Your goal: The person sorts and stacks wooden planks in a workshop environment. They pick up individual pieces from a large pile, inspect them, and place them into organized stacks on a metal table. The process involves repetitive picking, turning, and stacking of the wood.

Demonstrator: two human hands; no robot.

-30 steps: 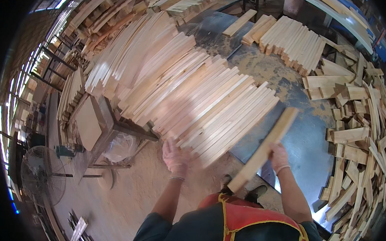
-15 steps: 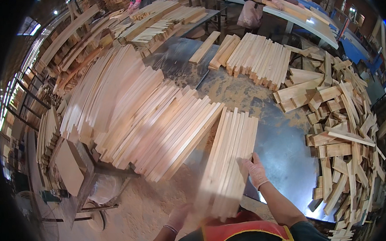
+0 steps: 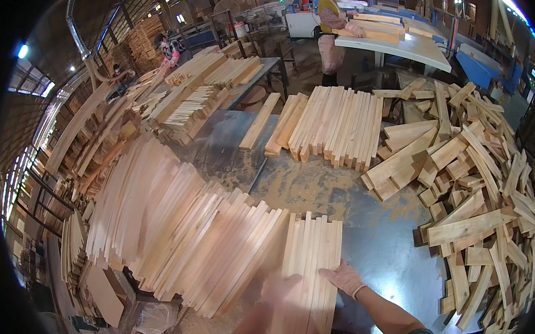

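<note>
A bundle of pale wooden slats (image 3: 309, 250), laid side by side, stands out toward me at the table's near edge. My right hand (image 3: 345, 278), in a light glove, grips the bundle's right side, thumb and fingers against the outer slats. My left hand (image 3: 280, 288) is smeared by motion at the bundle's left side; its fingers reach onto the slats, and their exact hold is unclear. Just left of the bundle lies a long row of similar slats (image 3: 223, 243), close against it at the far end.
Offcuts (image 3: 467, 228) lie in a loose heap along the right. Beyond the sawdust-strewn metal table top (image 3: 382, 245) sits another row of slats (image 3: 338, 123). A person (image 3: 332, 28) works at a white table behind; another person (image 3: 171, 50) stands far left.
My view has tilted up, so the scene sits lower in the picture. My left hand has moved from the bundle's near end farther up its left side. The right hand stays on the right side.
</note>
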